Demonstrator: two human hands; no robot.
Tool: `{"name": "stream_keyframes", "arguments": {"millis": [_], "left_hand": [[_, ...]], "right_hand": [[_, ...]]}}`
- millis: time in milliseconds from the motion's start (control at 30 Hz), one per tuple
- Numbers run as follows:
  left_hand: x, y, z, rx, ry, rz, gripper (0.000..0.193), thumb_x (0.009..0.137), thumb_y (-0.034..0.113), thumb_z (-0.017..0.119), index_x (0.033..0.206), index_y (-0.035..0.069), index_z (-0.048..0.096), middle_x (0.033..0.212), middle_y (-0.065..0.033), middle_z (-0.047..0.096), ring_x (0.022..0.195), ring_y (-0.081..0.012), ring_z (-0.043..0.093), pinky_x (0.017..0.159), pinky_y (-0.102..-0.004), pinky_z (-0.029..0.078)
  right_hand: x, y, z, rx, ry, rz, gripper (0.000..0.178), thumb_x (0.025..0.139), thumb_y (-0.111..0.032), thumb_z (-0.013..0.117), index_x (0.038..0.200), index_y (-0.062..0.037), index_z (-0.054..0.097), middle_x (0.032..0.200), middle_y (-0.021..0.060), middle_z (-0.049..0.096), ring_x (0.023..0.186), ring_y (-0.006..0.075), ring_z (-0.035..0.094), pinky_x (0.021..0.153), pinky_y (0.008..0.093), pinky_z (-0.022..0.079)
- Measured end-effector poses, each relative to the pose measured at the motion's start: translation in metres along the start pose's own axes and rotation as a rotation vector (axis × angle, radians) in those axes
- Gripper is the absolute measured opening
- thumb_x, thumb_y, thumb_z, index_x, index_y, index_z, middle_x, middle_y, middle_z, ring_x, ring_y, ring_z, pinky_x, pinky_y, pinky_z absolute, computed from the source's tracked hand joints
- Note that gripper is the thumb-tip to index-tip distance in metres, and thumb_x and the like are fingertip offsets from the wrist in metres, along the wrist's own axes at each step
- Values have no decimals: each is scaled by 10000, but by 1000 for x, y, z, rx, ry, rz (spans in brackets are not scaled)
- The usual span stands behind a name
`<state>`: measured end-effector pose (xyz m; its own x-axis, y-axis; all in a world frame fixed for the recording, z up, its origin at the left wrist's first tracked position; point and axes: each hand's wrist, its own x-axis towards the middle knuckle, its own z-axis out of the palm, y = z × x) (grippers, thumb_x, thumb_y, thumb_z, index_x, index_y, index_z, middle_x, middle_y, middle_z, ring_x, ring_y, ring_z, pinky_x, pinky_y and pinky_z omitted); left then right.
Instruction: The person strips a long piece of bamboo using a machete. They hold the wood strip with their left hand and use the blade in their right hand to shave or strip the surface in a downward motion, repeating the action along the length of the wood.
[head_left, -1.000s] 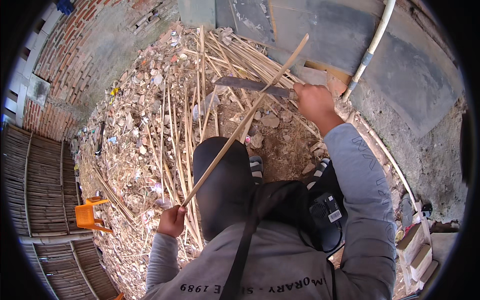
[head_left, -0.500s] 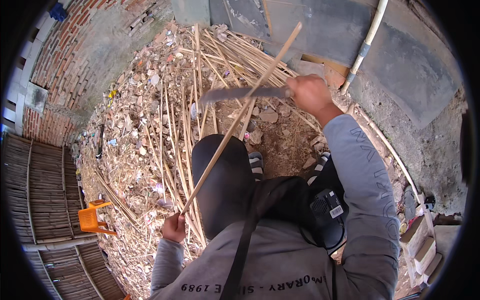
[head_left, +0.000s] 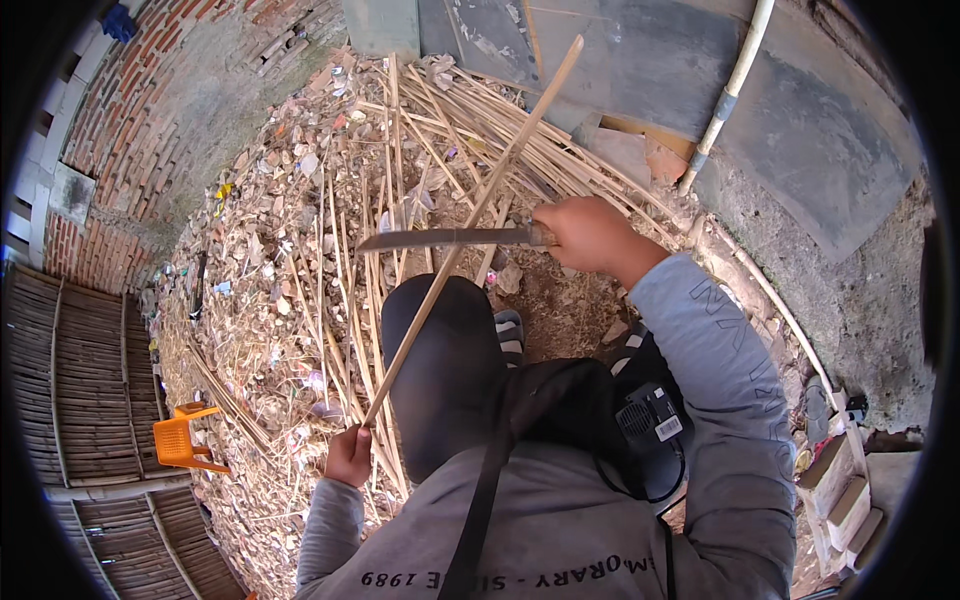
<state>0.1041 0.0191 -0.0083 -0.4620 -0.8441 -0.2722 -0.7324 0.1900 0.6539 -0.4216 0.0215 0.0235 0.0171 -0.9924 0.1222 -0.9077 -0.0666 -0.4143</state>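
The wooden strip (head_left: 490,188) slants up-right, crossing the leftward-pointing machete (head_left: 410,240).

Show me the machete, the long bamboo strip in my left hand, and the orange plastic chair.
Machete (head_left: 412,240), head view: on its blade.
Bamboo strip (head_left: 437,288), head view: on its middle stretch.
Orange plastic chair (head_left: 174,442), head view: on its orange panel.

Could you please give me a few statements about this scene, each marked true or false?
1. The right hand holds a long knife. True.
2. The left hand holds a pale strip by its lower end. True.
3. In the picture, the knife lies parallel to the strip. False: it crosses the strip.
4. Nothing orange is in view. False: an orange chair stands at the person's left.
5. Loose strips lie on the ground. True.
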Motion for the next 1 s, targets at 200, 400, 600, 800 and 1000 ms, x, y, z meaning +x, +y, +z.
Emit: {"name": "stream_keyframes", "arguments": {"millis": [200,400,600,800,1000], "left_hand": [[-8,-16,-4,139,83,123,476,1062,362,455,838,-25,619,544,-97,518,474,-198,501,480,-377,384],[5,4,-19,161,121,80,478,1059,352,442,771,-8,571,529,-134,519,463,-262,543,480,-411,415],[2,-3,-7,87,50,28,502,1066,379,424,852,-37,604,554,-104,512,491,-207,504,500,-376,392],[-1,-1,2,45,38,39,519,1061,407,441,915,-46,647,576,-104,508,511,-201,497,513,-374,398],[-13,-10,-24,289,136,69,519,1050,433,426,791,11,582,582,-182,536,525,-378,556,521,-445,421]], "right_hand": [[14,43,4,-312,263,112,124,802,-111,634,921,-80,615,828,139,694,773,353,695,706,468,546],[18,33,-4,-285,227,256,183,781,-114,653,953,-66,611,858,166,700,824,351,700,746,479,549],[4,30,-8,-185,234,247,203,772,-133,673,960,-82,613,846,149,702,833,365,690,751,487,534],[15,-11,9,-430,179,-259,164,782,-128,680,931,-99,620,785,106,677,754,342,669,718,463,523],[12,59,-5,-419,322,135,135,791,-118,656,913,-77,615,826,136,687,750,358,677,727,475,534]]}}
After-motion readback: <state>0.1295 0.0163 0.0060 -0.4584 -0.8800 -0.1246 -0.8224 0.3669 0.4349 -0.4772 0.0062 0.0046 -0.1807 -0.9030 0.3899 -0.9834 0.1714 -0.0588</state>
